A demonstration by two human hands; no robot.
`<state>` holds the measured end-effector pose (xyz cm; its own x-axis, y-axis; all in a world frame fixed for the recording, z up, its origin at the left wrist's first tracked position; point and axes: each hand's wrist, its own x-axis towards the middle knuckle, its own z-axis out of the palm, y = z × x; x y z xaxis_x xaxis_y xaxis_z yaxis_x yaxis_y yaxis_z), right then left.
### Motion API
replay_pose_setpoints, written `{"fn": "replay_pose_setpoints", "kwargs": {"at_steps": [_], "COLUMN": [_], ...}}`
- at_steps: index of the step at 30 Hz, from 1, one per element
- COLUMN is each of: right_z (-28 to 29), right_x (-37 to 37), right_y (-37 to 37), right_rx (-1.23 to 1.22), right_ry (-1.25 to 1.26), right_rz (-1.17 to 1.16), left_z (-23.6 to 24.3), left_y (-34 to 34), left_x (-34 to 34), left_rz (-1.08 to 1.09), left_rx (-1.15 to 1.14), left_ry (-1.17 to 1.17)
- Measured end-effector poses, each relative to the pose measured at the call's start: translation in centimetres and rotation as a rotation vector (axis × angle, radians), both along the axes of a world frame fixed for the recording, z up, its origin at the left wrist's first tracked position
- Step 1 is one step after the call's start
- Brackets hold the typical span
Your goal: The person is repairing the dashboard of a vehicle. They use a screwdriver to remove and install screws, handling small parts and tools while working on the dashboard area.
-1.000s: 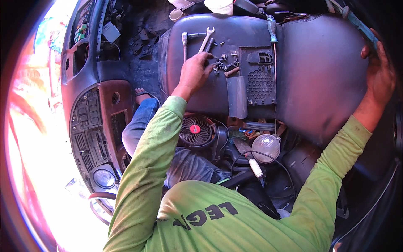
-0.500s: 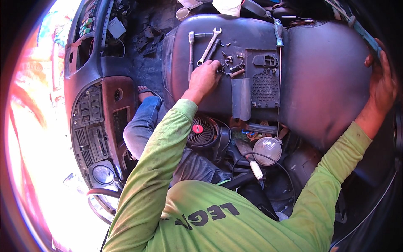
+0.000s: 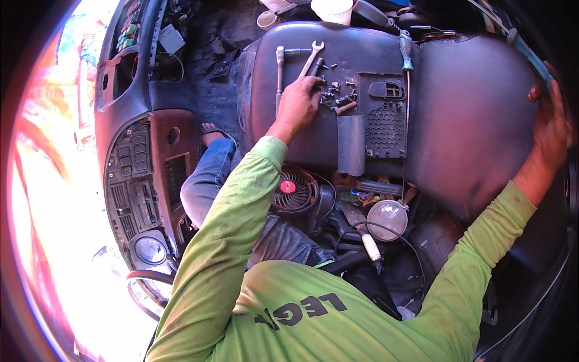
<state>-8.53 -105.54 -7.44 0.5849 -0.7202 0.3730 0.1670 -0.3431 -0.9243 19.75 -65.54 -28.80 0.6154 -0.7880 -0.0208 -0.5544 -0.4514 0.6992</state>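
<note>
My left hand (image 3: 298,99) is over the black seat (image 3: 274,120), beside small screws (image 3: 341,95), fingers closed together; whatever is between them is hidden. Near it lie a socket handle (image 3: 279,75), an open-end wrench (image 3: 311,59) and a wooden peg (image 3: 345,107). A black plastic panel with honeycomb grille (image 3: 386,123), a grey plastic strip (image 3: 350,145) and a long screwdriver (image 3: 405,51) lie to their right. My right hand (image 3: 549,123) grips a teal bar (image 3: 531,63) at the far right.
The dismantled dashboard (image 3: 136,181) runs down the left. Below the seat are a small fan (image 3: 292,190), a round lamp (image 3: 386,220), a white-handled tool (image 3: 369,244) and cables. My bent leg (image 3: 211,181) is at the left. A white cup (image 3: 330,9) stands at the back.
My left hand has shifted among the wrench and screws, now slightly higher than half a second ago. The view has moved slightly. My right hand stays on the teal bar.
</note>
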Motion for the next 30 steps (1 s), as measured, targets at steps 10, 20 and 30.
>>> {"fn": "replay_pose_setpoints", "kwargs": {"at_steps": [10,20,30], "right_z": [1.2,0.8,1.6], "right_x": [0.6,0.6,2.5], "right_y": [2.1,1.7,3.7], "right_rx": [-0.088,-0.058,-0.248], "right_ry": [0.113,0.115,0.089], "right_rz": [0.007,0.012,0.062], "left_z": [0.0,-0.4,-1.0], "left_y": [-2.8,-7.8,-5.8], "left_x": [1.8,-1.1,-1.4], "left_rz": [-0.152,-0.257,-0.135], "left_rx": [0.308,0.269,0.029], "left_ry": [-0.102,-0.289,-0.116]}}
